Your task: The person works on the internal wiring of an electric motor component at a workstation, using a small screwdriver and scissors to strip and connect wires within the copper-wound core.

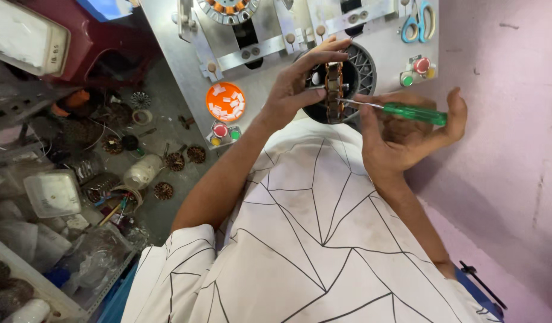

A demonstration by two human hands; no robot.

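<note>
two hands on the job, both busy. left hand (291, 90) has its grip closed around a small wound stator (333, 90), held edge-on in front of the round dark fixture (362, 72) near the right edge of the grey metal tabletop (180, 72). right hand (401, 134) is closed on a green-handled screwdriver (407, 112), the metal tip poking right into the stator's side.

what worries me: the tip looks like it's sitting against copper windings, so a slip could nick the enamel or jab the left fingers (324, 57) curled over the top. the stator is only pinched in the air, not braced, so pushing too hard could twist it out of the grip.

the stator itself looks like a ring of brownish copper coils on a dark core, seen from the rim. can't tell if any wire is loose.
</note>
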